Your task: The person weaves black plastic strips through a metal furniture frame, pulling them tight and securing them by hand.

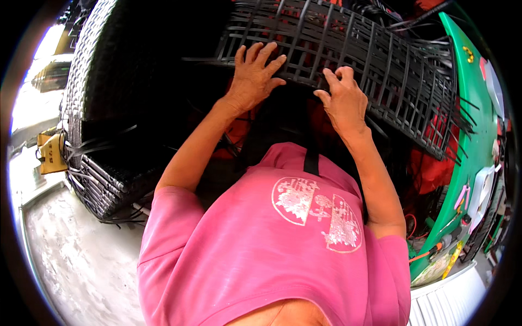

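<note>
Lattice: a black woven lattice (348,49) of crossing strips fills the upper middle of the view, tilted, its near edge toward the person and its far side running down to the right; loose strip ends stick out along its right edge.
Left hand: the left hand (254,76) lies flat on the lattice near its near-left corner, palm down, fingers spread apart and stretched over the strips (pressing, not gripping).
Right hand: the right hand (342,98) is on the lattice's near edge, just right of the left hand; its fingers are curled together over a strip, thumb out to the side. Whether they pinch the strip I cannot tell.
Shirt: a pink shirt (261,250) with a pale print sits below the lattice, filling the lower middle.
Woven piece: a big dark woven piece (92,81) stands left of the lattice, strip ends trailing at its base.
Bench: a green bench (473,136) curves along the lattice's right side, with small tools on it.
Floor: pale concrete floor (70,255) lies lower left of the lattice.
</note>
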Demonstrator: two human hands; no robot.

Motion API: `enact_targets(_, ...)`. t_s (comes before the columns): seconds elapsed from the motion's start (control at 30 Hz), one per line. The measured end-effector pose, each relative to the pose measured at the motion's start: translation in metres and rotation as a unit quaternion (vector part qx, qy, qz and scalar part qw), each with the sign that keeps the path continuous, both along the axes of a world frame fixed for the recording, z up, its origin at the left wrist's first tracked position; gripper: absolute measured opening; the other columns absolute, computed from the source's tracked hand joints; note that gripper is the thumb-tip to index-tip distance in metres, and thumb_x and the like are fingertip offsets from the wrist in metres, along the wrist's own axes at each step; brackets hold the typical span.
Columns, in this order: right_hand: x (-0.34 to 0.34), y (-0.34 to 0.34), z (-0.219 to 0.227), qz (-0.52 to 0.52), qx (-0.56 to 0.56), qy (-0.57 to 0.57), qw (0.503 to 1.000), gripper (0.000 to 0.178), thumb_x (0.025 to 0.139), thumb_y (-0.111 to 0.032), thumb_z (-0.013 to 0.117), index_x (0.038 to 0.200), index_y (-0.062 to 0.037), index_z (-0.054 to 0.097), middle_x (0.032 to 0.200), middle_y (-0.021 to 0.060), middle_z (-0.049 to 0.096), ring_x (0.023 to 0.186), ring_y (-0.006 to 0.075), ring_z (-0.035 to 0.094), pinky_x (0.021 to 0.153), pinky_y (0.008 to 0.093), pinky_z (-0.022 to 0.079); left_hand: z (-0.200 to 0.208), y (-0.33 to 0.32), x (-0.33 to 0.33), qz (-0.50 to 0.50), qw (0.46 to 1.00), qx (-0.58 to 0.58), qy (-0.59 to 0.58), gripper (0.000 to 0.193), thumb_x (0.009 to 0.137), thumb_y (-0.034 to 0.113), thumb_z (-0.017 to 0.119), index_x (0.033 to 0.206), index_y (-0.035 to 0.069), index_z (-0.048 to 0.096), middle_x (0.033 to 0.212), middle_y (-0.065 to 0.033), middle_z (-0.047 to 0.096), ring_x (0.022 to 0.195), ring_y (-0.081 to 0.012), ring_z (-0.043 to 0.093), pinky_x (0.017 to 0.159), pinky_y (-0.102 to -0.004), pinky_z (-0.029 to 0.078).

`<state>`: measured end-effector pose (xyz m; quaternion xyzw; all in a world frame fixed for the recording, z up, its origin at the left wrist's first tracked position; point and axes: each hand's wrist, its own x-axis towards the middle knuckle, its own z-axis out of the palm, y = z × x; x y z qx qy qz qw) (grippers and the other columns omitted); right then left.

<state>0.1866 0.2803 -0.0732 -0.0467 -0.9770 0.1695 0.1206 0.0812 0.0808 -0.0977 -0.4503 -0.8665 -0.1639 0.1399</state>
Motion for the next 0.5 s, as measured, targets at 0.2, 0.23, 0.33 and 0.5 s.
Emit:
enact_targets(0.2,0.011,-0.008,-0.014,0.008,-0.020,0.093,0.995,0.026,0.071,-0.014,0.072,0.093,-0.0023,0.064,0.095,0.0047,0.053,0.087,0.0227,0.059,0.065,0.0330,0.052,-0.023,-0.001,0.018,0.037,0.995,0.088,-0.001,0.044,0.074,0.018,0.072,0.116,0.013,0.059,0.107,-0.0051,0.059,0.108,-0.0285,0.052,0.103,-0.0457,0.026)
enact_targets(0.23,0.009,-0.008,-0.013,0.013,-0.019,0.090,0.996,0.027,0.071,-0.014,0.072,0.093,-0.0022,0.064,0.095,0.0050,0.053,0.087,0.0230,0.058,0.065,0.0330,0.051,-0.021,-0.001,0.021,0.039,0.994,0.098,-0.004,0.044,0.074,0.017,0.073,0.115,0.013,0.059,0.107,-0.0050,0.059,0.108,-0.0286,0.052,0.103,-0.0452,0.027)
enact_targets(0.33,0.004,-0.004,-0.012,0.027,-0.018,0.093,0.995,0.027,0.071,-0.013,0.072,0.093,-0.0017,0.063,0.097,0.0059,0.054,0.088,0.0245,0.058,0.066,0.0332,0.051,-0.008,-0.008,0.019,0.041,0.984,0.172,-0.005,0.038,0.073,0.003,0.069,0.110,0.009,0.060,0.115,-0.0110,0.055,0.111,-0.0330,0.049,0.099,-0.0448,0.034)
enact_targets(0.5,0.005,-0.006,-0.011,0.026,-0.016,0.100,0.995,0.027,0.072,-0.012,0.071,0.094,-0.0017,0.061,0.097,0.0064,0.053,0.089,0.0250,0.058,0.068,0.0344,0.051,0.004,-0.042,0.000,0.265,0.899,0.348,0.009,0.026,0.077,-0.002,0.062,0.103,-0.001,0.058,0.112,-0.0154,0.055,0.108,-0.0313,0.051,0.093,-0.0388,0.041)
